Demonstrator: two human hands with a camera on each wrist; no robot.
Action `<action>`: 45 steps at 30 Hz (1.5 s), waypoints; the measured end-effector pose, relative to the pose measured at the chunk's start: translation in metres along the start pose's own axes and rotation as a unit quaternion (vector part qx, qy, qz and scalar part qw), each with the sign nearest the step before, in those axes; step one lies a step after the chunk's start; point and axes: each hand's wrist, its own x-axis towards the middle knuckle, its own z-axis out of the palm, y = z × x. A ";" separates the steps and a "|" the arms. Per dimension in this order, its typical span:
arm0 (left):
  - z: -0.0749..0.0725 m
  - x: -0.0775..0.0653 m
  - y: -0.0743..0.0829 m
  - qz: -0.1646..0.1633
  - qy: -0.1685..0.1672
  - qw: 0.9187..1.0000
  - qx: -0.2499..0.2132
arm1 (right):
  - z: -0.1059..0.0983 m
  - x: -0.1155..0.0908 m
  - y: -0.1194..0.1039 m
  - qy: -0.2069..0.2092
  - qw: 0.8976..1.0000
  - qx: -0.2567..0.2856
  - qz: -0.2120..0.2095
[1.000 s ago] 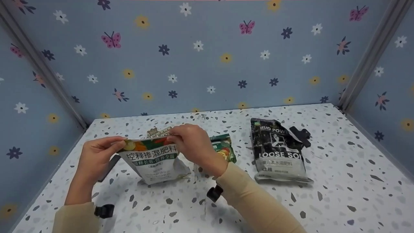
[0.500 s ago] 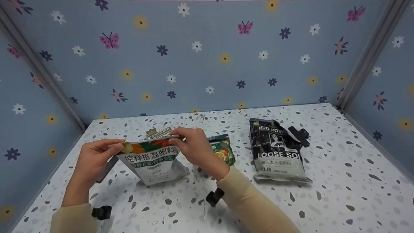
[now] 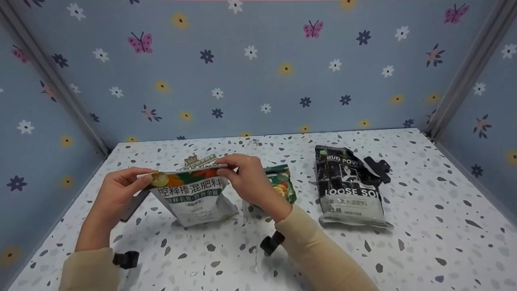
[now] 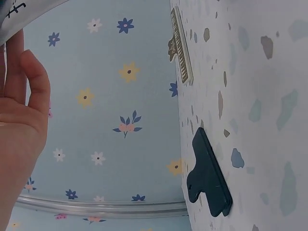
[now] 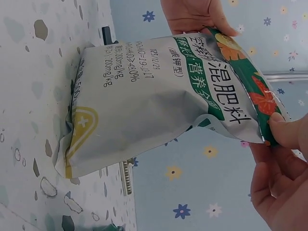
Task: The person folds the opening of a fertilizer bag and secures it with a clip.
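Observation:
A white fertilizer bag [image 3: 196, 206] stands upright on the table, its colourful top strip [image 5: 250, 86] folded over toward me. My left hand [image 3: 117, 198] pinches the left end of this top edge between thumb and fingers. At the other end, my right hand [image 3: 252, 182] pinches the fold, thumb in front and fingers behind. The right wrist view shows the bag's full lower part resting on the table. A dark bag clip [image 4: 209, 175] lies behind my left hand, and a beige bag clip [image 4: 180, 48] lies behind the bag, partly hidden in the head view.
A small green packet [image 3: 280, 184] lies beyond my right forearm, partly hidden by it. Farther right lies a black and grey soil bag [image 3: 349, 194] with a black clip [image 3: 377, 169] at its upper right corner. A flowered wall [image 3: 258, 81] closes off the back.
Both hands keep their pinch on the fertilizer bag's top. At the left end, a pale bit of the edge now sticks out past my left thumb. The head view has shifted slightly.

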 end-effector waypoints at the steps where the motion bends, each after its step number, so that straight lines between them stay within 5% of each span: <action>1: -0.001 0.000 0.001 0.004 -0.006 1.000 -0.003 | -0.001 0.000 -0.001 0.002 1.000 0.000 0.000; 6: -0.011 0.001 -0.001 0.000 -0.025 1.000 -0.003 | 0.000 0.001 -0.003 0.008 1.000 0.002 -0.008; 10: -0.018 0.002 -0.010 -0.065 -0.009 0.997 0.049 | 0.002 -0.001 -0.003 0.000 1.000 -0.001 -0.013; 14: -0.012 0.008 -0.019 -0.122 0.026 0.984 0.127 | 0.004 -0.003 -0.003 -0.003 1.000 -0.007 -0.012; 19: -0.011 0.019 -0.027 -0.183 0.052 0.956 0.224 | 0.007 -0.003 -0.004 -0.005 1.000 -0.005 -0.010; 27: -0.032 0.034 -0.035 -0.257 -0.049 0.896 0.359 | 0.007 -0.001 -0.006 -0.006 1.000 -0.004 -0.011; 32: -0.037 0.036 -0.045 -0.290 -0.075 0.872 0.387 | 0.005 0.000 -0.004 -0.003 1.000 -0.007 -0.007; 36: -0.038 0.036 -0.051 -0.309 -0.087 0.868 0.378 | 0.003 0.000 -0.003 -0.004 1.000 -0.009 -0.010; 45: -0.034 0.037 -0.059 -0.283 -0.098 0.879 0.372 | -0.002 0.001 0.000 -0.003 1.000 -0.021 -0.019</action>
